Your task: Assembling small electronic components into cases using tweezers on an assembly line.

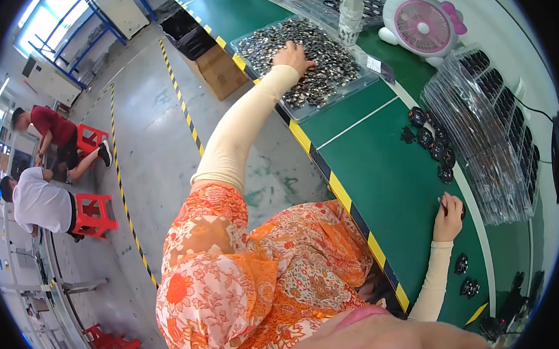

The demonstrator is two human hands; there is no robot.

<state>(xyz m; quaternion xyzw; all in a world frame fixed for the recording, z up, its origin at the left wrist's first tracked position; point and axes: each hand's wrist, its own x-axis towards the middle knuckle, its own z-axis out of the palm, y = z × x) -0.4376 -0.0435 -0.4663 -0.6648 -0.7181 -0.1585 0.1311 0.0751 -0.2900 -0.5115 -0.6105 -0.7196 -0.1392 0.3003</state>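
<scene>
I've got the left hand (293,59) loosely spread among shiny little parts (322,77) in a clear tray (300,115), can't tell if pinching any; right hand (448,220) curls round a dark piece (463,211), black units (425,138) probably clustered for easy reach.

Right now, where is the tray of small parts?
In the head view, the tray is at the upper middle, on the green table, with the left hand on its parts and the white post beside its right edge.
</scene>
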